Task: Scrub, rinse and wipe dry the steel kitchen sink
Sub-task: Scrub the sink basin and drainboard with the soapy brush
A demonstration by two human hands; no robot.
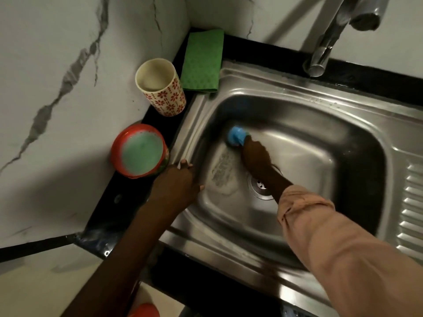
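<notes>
Tap (343,26) cut off by top edge; right hand (255,154) hides most of blue scrubber (235,135); drain (259,185) partly behind wrist.

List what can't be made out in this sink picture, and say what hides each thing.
Head view only:
- Blue scrubber: motion-blurred, and the right hand covers its near end, so its shape is unclear.
- Drain: partly hidden by the right wrist.
- Faucet: its top is cut off by the upper edge.
- Left hand on the sink rim: its fingertips are blurred.
- Red object: cut off by the bottom edge.
</notes>
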